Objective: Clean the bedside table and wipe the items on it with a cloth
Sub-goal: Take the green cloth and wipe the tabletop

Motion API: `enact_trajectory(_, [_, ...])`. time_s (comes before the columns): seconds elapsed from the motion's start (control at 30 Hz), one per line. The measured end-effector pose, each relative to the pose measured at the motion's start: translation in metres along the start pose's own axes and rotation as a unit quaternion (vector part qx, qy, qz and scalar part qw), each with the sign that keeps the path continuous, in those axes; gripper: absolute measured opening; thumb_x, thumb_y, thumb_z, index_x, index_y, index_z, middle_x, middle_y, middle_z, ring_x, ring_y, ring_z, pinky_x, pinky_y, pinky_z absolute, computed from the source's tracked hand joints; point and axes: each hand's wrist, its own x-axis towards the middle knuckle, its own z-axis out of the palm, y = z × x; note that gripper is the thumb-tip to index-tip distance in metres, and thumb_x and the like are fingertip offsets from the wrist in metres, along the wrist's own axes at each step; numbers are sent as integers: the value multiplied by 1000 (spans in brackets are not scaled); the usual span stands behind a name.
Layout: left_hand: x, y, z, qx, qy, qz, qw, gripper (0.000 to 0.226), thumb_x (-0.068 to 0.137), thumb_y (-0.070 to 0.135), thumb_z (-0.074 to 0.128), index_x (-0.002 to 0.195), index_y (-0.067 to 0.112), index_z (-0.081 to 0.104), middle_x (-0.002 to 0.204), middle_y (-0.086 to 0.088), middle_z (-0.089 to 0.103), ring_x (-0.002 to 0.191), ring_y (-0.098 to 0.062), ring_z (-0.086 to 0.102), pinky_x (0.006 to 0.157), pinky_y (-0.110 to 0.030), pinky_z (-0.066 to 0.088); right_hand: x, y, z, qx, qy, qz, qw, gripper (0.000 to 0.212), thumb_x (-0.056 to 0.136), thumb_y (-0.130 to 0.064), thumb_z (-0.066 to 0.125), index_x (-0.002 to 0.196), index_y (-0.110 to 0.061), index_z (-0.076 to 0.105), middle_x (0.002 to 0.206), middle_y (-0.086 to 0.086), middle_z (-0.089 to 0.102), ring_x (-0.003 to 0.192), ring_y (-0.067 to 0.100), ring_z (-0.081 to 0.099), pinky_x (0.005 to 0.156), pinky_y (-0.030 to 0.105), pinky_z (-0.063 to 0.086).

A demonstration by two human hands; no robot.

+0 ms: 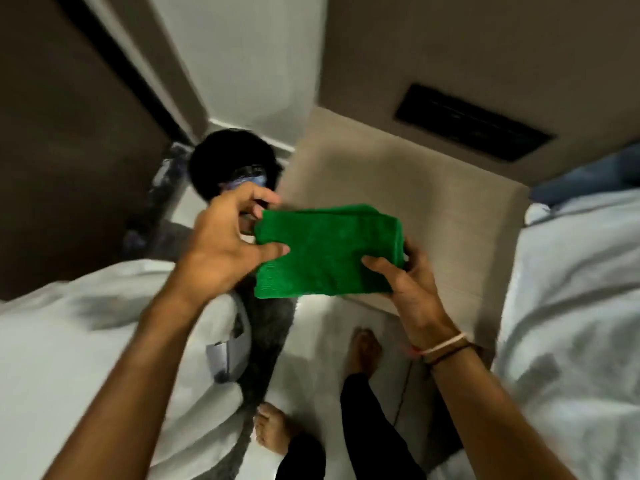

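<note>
A folded green cloth [329, 251] is held in the air between both hands, over the near left corner of the beige bedside table [398, 188]. My left hand [221, 240] pinches the cloth's left edge with thumb and fingers. My right hand [405, 282] grips the cloth's lower right corner, thumb on top. The table top shows no items on it.
A black round bin [225, 157] with something blue in it stands on the floor left of the table. White bedding lies at the left [86, 341] and right [571, 306]. A dark vent [471, 123] is set in the wall behind. My bare feet [363, 348] stand on the pale floor.
</note>
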Motion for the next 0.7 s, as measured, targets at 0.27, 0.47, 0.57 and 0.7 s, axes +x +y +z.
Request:
enact_trajectory(0.27, [36,-12,270,250,-84,121,957,60,77,17,77,133,20,55,144,-13,45,128,-32,52,108,-43,47,18,66,-187,-405,319,-18,857,63,80,-13,71,138,-8,47,139,15,52,130,32,50,108,46,46])
enact_trajectory(0.47, [18,-56,335,467,-170,230,837,61,97,23,55,150,4,33,158,-26,27,146,-41,29,115,-49,39,45,104,-184,-469,270,18,841,72,101,-35,51,157,1,25,164,24,22,153,36,24,126,44,23])
enact_trajectory(0.57, [24,-73,332,488,-211,237,814,56,103,27,23,153,1,23,161,-24,21,150,-38,20,119,-46,32,71,108,-168,-426,271,107,857,83,103,-51,35,160,-1,4,168,24,1,157,34,4,129,44,7])
enact_trajectory(0.7, [40,-90,317,471,-248,279,799,56,106,25,6,152,-2,23,162,-20,20,151,-33,20,118,-44,36,90,108,-148,-449,325,142,820,85,102,-51,33,159,4,0,167,26,-8,157,36,-7,128,47,0])
